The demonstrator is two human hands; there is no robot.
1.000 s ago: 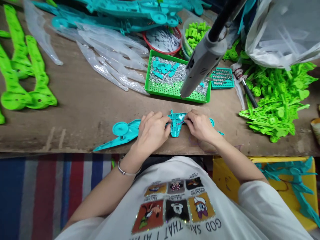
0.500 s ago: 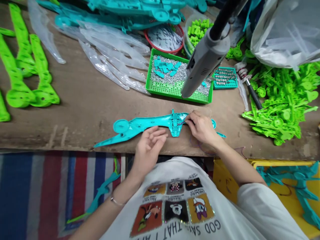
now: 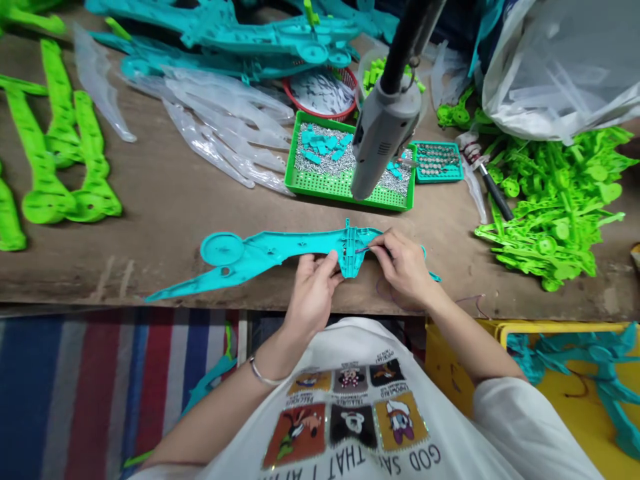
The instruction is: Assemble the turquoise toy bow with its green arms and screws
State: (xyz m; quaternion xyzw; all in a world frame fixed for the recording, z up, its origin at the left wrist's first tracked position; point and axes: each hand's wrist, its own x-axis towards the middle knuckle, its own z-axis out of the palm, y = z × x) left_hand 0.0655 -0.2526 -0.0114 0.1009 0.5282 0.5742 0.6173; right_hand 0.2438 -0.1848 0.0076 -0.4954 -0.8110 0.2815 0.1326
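While the left hand (image 3: 311,293) keeps its fingers (image 3: 327,263) closed on the teal shell (image 3: 270,248), probably to pin it flat on the tabletop (image 3: 165,193), the right hand (image 3: 406,267) pinches a thin wire (image 3: 364,250) tight at the shell's middle, roughly 9 o'clock from those fingertips. Hanging screwdriver (image 3: 383,137) sits at 12.
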